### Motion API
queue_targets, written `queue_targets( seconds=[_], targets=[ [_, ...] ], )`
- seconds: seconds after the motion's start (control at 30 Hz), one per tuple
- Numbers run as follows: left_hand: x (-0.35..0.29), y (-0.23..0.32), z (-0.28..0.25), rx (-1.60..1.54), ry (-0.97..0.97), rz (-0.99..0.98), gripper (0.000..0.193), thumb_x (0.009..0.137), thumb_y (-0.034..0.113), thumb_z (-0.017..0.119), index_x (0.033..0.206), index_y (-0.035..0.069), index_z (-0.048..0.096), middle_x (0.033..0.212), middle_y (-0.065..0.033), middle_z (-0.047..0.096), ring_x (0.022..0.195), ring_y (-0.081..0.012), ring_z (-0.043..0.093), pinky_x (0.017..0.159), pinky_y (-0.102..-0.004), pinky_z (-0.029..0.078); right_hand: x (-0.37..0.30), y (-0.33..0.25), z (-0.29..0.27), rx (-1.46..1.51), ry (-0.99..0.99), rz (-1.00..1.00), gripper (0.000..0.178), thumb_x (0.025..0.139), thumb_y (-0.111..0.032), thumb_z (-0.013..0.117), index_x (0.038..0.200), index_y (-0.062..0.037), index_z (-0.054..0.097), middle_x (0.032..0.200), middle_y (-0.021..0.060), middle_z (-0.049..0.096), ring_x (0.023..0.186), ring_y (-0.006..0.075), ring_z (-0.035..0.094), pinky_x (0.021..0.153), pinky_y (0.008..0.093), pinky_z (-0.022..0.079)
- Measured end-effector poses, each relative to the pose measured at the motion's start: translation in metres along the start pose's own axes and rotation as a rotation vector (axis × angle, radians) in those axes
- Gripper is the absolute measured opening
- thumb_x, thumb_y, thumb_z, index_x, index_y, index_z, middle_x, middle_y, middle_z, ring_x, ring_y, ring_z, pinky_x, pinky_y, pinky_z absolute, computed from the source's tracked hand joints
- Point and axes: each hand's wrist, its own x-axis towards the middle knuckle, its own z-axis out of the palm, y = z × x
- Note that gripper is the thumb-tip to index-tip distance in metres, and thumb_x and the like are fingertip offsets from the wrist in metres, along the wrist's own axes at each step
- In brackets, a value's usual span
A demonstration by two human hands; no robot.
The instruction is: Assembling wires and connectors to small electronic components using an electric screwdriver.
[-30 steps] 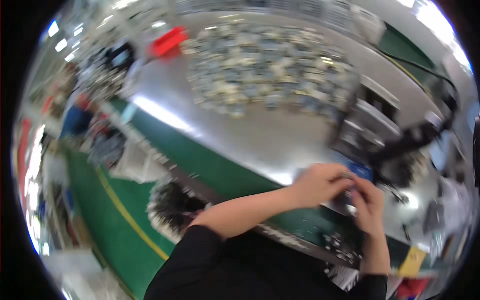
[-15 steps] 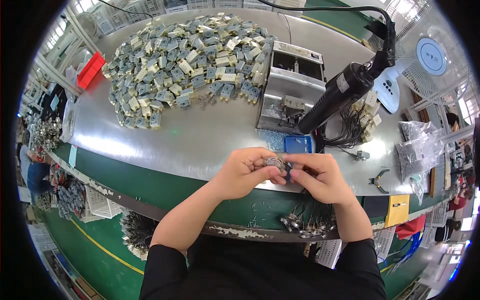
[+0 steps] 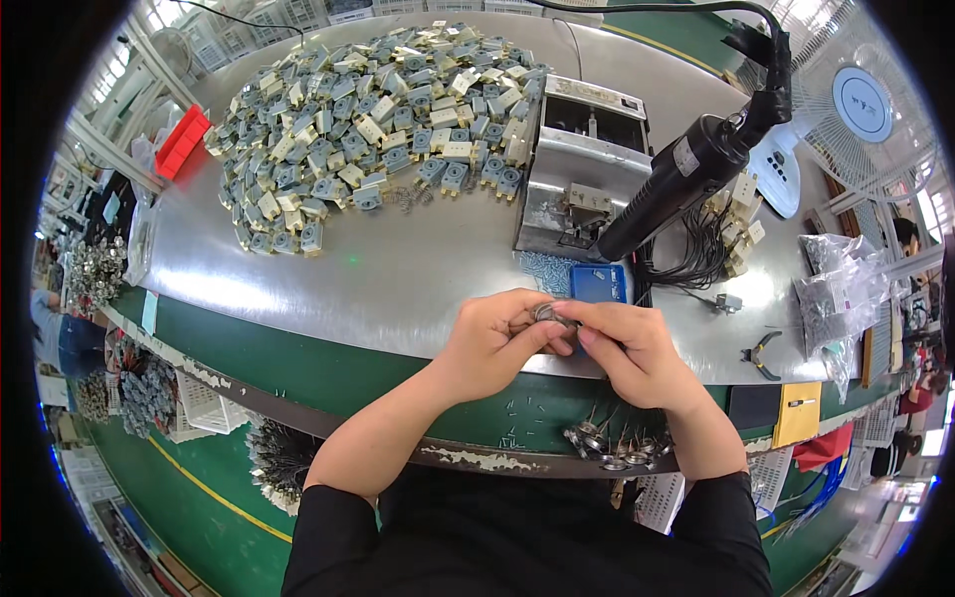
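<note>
Above the near edge of the bench, my left hand (image 3: 500,341) is closed round a small round metal part (image 3: 544,312), its thumb and fingers on either side of it. From the right, my right hand (image 3: 634,350) pinches at the same part, thumb and forefinger together at its edge. My fingers cover most of the part, so its exact kind cannot be made out. Just beyond the hands lie a blue tray (image 3: 597,283) and many tiny screws (image 3: 546,271). A black electric screwdriver (image 3: 665,191) hangs beside a metal fixture (image 3: 564,177).
A large heap of grey and cream switch-like blocks (image 3: 368,124) covers the back left. Round metal parts with wires (image 3: 617,450) and loose screws (image 3: 517,426) lie nearest me. To the right are pliers (image 3: 762,356), a plastic bag (image 3: 841,294), black cables (image 3: 681,261) and a fan (image 3: 861,104).
My right thumb and forefinger have moved further over the round part, covering more of it. The part looks turned between my fingers. The whole view has shifted slightly.
</note>
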Motion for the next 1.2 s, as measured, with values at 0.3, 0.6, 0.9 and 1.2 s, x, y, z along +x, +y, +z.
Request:
queue_targets(
  seconds=[0.3,0.6,0.9,1.2],
  targets=[
    [-0.001,0.014,-0.012,0.096,-0.328,-0.113,0.017,0.102,-0.001,0.065,0.117,-0.008,0.067,0.097,-0.0135,0.079,0.088,-0.0186,0.079,0.078,-0.0288,0.062,0.001,0.0,-0.019,0.089,-0.238,0.018,0.038,0.091,0.004,0.06,0.127,0.0028,0.071,0.095,0.0198,0.077,0.078,0.029,0.075,0.072,0.034,0.057],
    [0.0,-0.002,-0.007,-0.084,-0.112,-0.114,0.021,0.102,-0.005,0.063,0.122,-0.01,0.063,0.101,-0.0168,0.078,0.094,-0.0234,0.078,0.084,-0.0348,0.065,-0.004,0.002,-0.003,0.105,0.021,0.14,0.017,0.094,0.001,0.07,0.109,0.0048,0.076,0.079,0.012,0.074,0.068,0.0162,0.072,0.063,0.0269,0.054],
    [-0.005,0.0,0.004,-0.011,0.019,-0.011,0.021,0.103,-0.005,0.061,0.124,-0.009,0.062,0.105,-0.0184,0.076,0.093,-0.0233,0.078,0.086,-0.0348,0.064,0.001,0.0,-0.003,-0.017,0.014,-0.009,0.02,0.093,0.0,0.071,0.112,0.0054,0.075,0.08,0.0146,0.072,0.067,0.0217,0.07,0.064,0.0297,0.053],
    [0.002,0.024,-0.026,0.068,-0.076,-0.028,0.027,0.102,0.018,0.071,0.12,-0.003,0.068,0.103,-0.0149,0.077,0.088,-0.0208,0.077,0.082,-0.0355,0.061,-0.002,0.004,-0.018,-0.027,-0.078,0.144,0.042,0.084,-0.007,0.078,0.126,0.0001,0.072,0.079,0.0119,0.071,0.069,0.0224,0.067,0.066,0.0339,0.051]
  ],
)
